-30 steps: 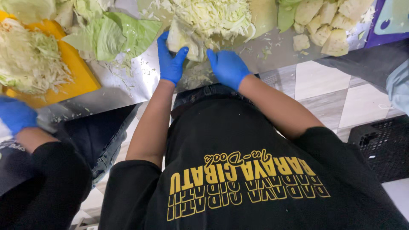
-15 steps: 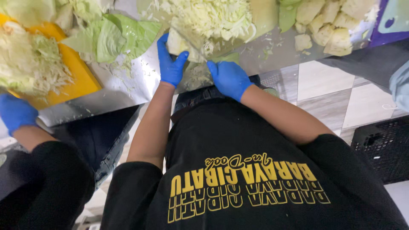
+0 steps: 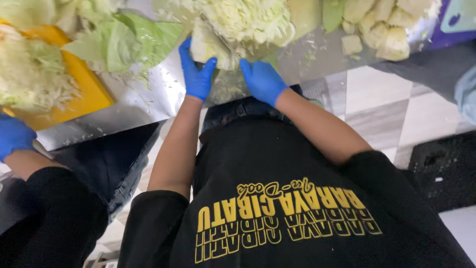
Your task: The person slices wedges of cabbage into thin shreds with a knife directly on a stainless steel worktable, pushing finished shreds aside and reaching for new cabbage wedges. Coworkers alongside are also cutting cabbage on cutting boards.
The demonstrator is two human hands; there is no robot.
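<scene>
Since the earlier frames the right hand (image 3: pixel 262 80) has slid from the near edge of the steel counter (image 3: pixel 134 106) up towards the shredded cabbage (image 3: pixel 245 20), and the left hand (image 3: pixel 197 73) has kept its hold on the cabbage wedge (image 3: pixel 206 45).

The left hand, in a blue glove, is clamped round the wedge, thumb on one side and fingers on the other. The wedge sits close to the counter's near edge, touching the shredded heap behind it. The right hand, also gloved, lies just beside the wedge with its fingers curled together at the foot of the heap; whether it grips anything there I cannot tell.

Loose green leaves (image 3: pixel 124 42) lie to the left of the wedge. Further left, an orange board (image 3: pixel 87 94) carries more shreds, and a co-worker's gloved hand (image 3: pixel 14 136) rests at the counter's near-left edge. Pale cabbage chunks (image 3: pixel 382 30) are piled towards the far-right corner.
</scene>
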